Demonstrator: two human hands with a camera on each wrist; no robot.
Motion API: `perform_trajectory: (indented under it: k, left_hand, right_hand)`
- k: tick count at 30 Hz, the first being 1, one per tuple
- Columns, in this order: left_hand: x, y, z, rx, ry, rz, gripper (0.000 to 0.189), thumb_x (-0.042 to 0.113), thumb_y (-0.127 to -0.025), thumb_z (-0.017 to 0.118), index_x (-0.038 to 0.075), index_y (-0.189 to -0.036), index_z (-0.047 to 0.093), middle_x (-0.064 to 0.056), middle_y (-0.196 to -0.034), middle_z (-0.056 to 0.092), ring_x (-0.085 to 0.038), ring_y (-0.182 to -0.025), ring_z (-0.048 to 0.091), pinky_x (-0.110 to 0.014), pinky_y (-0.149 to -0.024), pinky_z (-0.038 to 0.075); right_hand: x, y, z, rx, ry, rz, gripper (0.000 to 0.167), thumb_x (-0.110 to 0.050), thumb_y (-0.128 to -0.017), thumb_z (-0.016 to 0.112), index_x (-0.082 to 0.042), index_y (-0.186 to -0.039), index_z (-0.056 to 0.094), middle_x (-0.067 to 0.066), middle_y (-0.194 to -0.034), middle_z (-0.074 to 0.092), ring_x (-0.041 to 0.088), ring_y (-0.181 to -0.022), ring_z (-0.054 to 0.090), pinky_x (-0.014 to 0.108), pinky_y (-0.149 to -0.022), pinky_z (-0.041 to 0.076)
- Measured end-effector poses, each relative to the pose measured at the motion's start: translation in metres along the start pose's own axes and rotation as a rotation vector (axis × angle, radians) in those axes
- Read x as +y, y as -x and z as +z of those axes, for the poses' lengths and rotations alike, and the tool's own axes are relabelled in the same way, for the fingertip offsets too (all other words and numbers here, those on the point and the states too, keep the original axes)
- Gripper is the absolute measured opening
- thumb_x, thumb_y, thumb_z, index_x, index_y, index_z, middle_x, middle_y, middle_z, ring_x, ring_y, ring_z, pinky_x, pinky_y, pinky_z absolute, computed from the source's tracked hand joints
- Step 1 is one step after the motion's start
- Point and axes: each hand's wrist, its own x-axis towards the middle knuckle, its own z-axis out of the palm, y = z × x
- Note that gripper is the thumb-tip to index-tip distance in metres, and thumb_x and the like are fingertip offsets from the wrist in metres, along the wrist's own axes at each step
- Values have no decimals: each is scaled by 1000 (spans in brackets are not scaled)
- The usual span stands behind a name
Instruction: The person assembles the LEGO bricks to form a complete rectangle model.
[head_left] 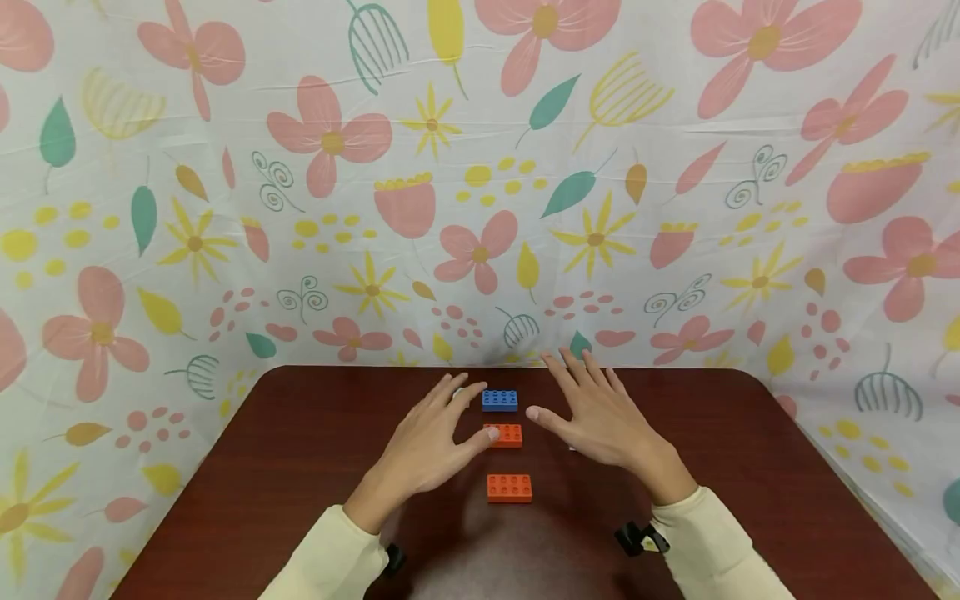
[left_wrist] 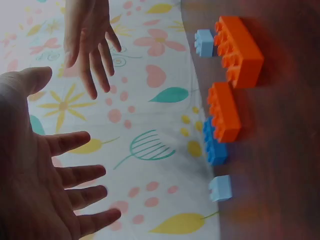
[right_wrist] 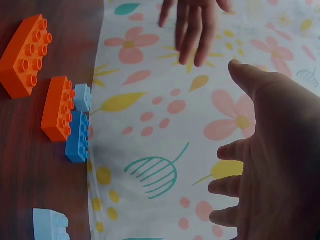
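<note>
My left hand (head_left: 427, 442) hovers over the table with fingers spread, holding nothing; its thumb overlaps an orange toy brick (head_left: 510, 436) in the head view. Opposite it, my right hand (head_left: 603, 417) is also raised with straight, parted fingers and an empty palm. Between the hands a blue brick (head_left: 499, 401) lies farthest back, then that orange brick, then a second orange brick (head_left: 509, 488) nearest me. Two small light blue bricks, one (left_wrist: 221, 188) near the blue brick's end and another (right_wrist: 82, 97) on the other side, are mostly hidden by the hands in the head view.
The dark reddish-brown table (head_left: 300, 467) has rounded back corners. Right behind its back edge hangs a white cloth (head_left: 480, 183) printed with flowers and leaves. A black wrist mount (head_left: 641, 539) sits at the right cuff.
</note>
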Motion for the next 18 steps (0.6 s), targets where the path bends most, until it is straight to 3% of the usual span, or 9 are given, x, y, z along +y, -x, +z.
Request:
perform_trajectory:
  k: [5, 11, 18]
  left_hand:
    - [-3, 7, 10, -9, 104, -29, 70, 71, -96, 52, 30, -152, 50, 0, -162, 43, -30, -149, 44, -66, -107, 44]
    - [-10, 9, 29, -38, 235, -16, 60, 59, -94, 65, 26, -143, 58, 1, -152, 53, -27, -141, 49, -61, -106, 46]
    - [-19, 10, 48, -76, 383, -30, 59, 49, -90, 74, 17, -139, 62, -3, -141, 59, -33, -133, 56, -58, -106, 47]
  right_hand:
    - [1, 0, 3, -15, -52, 6, 92, -76, -97, 43, -20, -166, 21, 14, -173, 20, 47, -158, 17, 73, -120, 18]
    - [2, 0, 10, -38, -114, 14, 93, -75, -96, 46, -21, -167, 20, 14, -173, 21, 47, -156, 25, 77, -114, 24]
    - [2, -1, 19, -75, -244, 7, 91, -71, -96, 52, -25, -167, 19, 16, -171, 24, 49, -151, 33, 75, -112, 31]
